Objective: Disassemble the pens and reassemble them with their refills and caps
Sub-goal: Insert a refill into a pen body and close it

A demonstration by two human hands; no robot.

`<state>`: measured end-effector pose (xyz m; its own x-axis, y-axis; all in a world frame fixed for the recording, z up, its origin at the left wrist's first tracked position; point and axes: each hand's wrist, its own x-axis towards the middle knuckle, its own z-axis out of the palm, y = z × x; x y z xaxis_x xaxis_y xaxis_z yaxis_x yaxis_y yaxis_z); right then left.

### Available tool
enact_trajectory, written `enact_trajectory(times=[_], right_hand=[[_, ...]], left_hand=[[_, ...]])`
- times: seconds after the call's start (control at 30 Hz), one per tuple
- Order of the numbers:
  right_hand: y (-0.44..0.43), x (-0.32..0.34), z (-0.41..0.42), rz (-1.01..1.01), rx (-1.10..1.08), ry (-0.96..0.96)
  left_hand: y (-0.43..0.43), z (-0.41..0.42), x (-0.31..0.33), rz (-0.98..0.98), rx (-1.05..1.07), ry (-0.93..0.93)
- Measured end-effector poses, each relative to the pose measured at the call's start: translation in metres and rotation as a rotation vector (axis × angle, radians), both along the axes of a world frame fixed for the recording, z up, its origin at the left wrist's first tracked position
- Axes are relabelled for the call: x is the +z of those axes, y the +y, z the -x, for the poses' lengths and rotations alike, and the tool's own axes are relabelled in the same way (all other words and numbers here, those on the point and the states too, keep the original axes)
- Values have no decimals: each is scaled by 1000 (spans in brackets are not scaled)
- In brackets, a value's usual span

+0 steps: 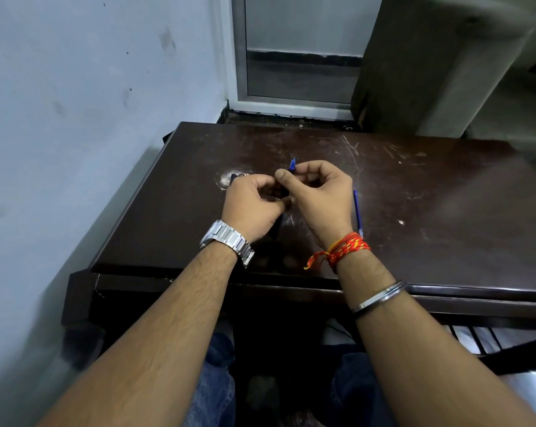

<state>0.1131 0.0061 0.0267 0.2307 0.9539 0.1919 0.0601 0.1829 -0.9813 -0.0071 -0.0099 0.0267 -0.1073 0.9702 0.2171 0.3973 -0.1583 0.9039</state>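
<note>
Both my hands meet over the middle of a dark brown table [430, 186]. My right hand [319, 195] is closed around a blue pen part [292, 164], whose pointed end sticks up past the fingers. My left hand [254, 204] pinches a dark pen part [234, 177]; only its end shows beyond the knuckles. The fingertips of both hands touch, and what lies between them is hidden. A thin blue refill [357, 211] lies on the table just right of my right wrist.
A blue-grey wall [75, 118] runs along the table's left side. A window frame [291, 103] and a curtain [430, 63] stand behind the far edge. The table's near edge [291, 288] crosses under my forearms.
</note>
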Motion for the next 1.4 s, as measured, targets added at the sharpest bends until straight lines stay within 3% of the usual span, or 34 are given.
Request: enact_trajectory(times=[0.6, 0.97, 1.17, 1.4], right_hand=[[-1, 0, 7, -8, -56, -73], [-3, 3, 4, -13, -22, -18], [-4, 5, -1, -24, -2, -34], [-5, 6, -1, -28, -17, -39]], left_hand=[[-1, -3, 2, -15, -10, 10], [-1, -8, 1, -30, 38, -48], [0, -7, 2, 41, -68, -50], [2, -7, -3, 23, 41, -89]])
